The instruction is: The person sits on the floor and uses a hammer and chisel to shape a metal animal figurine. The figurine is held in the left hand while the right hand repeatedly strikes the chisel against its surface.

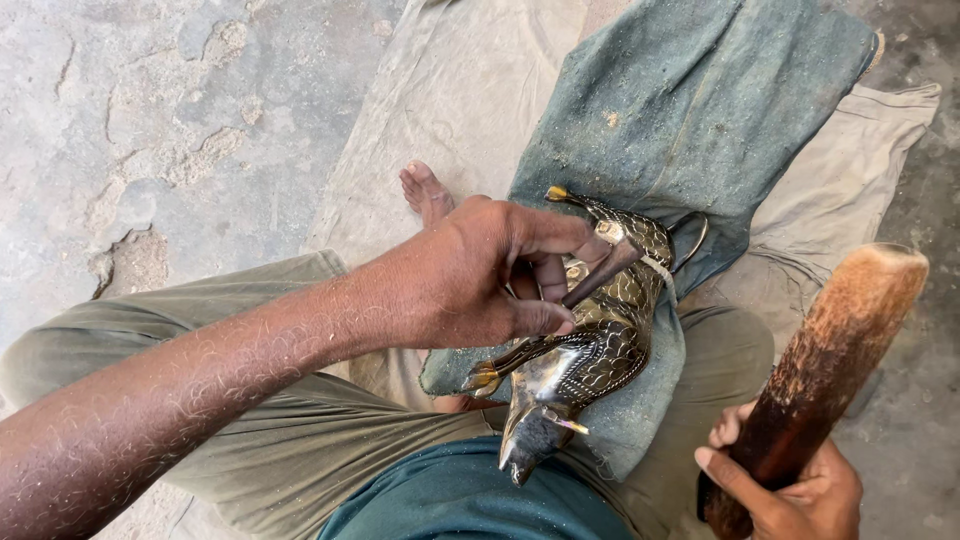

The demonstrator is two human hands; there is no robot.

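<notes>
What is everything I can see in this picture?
Metal bird: one, dark with brass engraving, lying on the blue cloth over the lap.
Chisel: one, dark, tip resting on the bird.
Mallet: one, brown wood, raised at right.
Blue cloth: one, dusty, draped over the right leg.
Beige sheet: one, spread on the ground.
Ground: grey, cracked, upper left.
Foot: one, bare, on the sheet.
Trousers: olive, on both legs.
Left hand: holds the chisel.
Right hand: grips the mallet.
</notes>
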